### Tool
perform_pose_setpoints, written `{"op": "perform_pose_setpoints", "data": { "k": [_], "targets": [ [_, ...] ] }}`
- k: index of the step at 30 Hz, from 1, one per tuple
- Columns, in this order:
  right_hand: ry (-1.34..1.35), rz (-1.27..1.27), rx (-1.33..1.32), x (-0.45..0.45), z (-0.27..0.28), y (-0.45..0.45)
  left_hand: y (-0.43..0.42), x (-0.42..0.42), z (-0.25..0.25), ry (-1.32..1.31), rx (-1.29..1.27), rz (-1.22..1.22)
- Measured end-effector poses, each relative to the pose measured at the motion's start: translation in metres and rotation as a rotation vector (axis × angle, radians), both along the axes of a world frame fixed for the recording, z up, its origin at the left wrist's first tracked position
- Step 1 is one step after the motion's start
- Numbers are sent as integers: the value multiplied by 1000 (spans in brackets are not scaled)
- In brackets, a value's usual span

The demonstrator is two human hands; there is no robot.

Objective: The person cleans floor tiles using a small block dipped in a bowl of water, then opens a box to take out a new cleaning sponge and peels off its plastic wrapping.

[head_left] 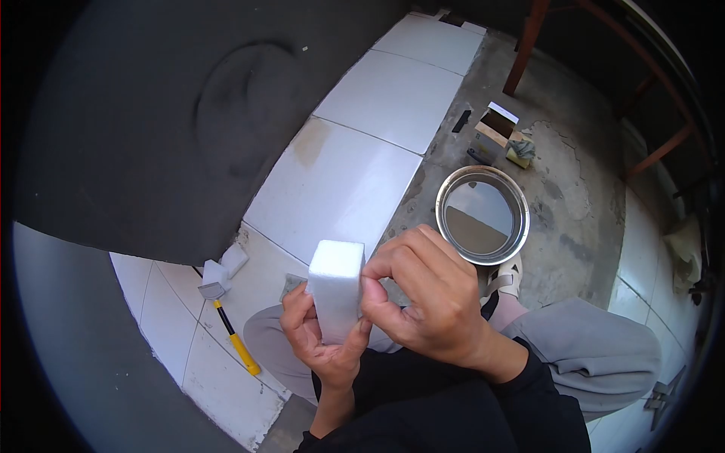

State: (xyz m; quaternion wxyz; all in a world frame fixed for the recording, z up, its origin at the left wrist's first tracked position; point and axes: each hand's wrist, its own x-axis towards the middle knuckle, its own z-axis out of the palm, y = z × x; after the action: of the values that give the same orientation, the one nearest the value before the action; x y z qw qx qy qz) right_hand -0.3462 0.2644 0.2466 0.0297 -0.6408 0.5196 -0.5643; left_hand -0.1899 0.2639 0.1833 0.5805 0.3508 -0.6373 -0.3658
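Upright in front of me is a white foam-like block (337, 283) with a flat, slightly rounded top. My left hand (326, 343) grips its lower part from below, thumb on one side and fingers on the other. At the block's right edge, my right hand (427, 302) is closed in a pinch, its thumb and curled index finger touching the side. Whether anything small sits between those fingertips is hidden. Both hands are above my lap.
A round metal basin (444, 215) of liquid stands beside my foot on the concrete. Beyond it are an open box (491, 140) and a yellow-green sponge (519, 155). A scraper with a yellow-black handle (240, 351) lies left on white tiles (332, 181), near white pieces (235, 258).
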Motion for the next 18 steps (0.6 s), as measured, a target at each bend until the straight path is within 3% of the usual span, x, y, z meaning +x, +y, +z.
{"op": "perform_pose_setpoints", "data": {
  "k": [18],
  "targets": [
    [-82, 5, -87, -5, -4, -3, 9, -1, 7, 130, 203, -14]
  ]
}}
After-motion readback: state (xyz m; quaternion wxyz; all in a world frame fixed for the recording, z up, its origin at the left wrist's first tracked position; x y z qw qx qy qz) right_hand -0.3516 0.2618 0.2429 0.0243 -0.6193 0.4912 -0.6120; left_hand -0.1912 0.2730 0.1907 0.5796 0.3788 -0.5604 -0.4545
